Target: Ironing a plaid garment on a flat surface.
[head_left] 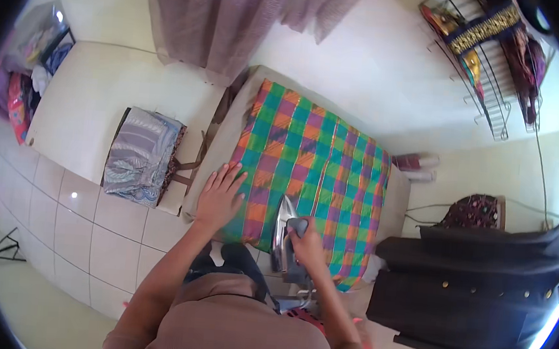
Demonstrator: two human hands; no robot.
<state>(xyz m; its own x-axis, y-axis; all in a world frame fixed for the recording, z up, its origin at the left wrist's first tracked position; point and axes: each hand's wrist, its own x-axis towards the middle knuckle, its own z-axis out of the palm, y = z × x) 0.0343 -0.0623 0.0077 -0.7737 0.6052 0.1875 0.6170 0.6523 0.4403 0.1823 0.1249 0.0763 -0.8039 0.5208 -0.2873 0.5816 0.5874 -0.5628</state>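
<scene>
Gripping the grey handle of a silver-and-grey clothes iron (281,230), your R hand (309,242) is closed round it, tip pointing away from you; iron's over the near part of a green, orange & purple checked cloth (321,148), can't tell if the sole's fully flat. Your L hand (220,199) is flat, palm down, fingers a bit apart, at the cloth's L edge, holding nothing. Cloth's spread beyond & between both hands on a beige-covered surface (220,160). Left of your L hand: folded grey-blue patterned fabric stack (141,157) on a white flat-topped table (78,99). Well to the R of your R hand: dark garment w/ gold-coloured buttons (466,307), hanging.
</scene>
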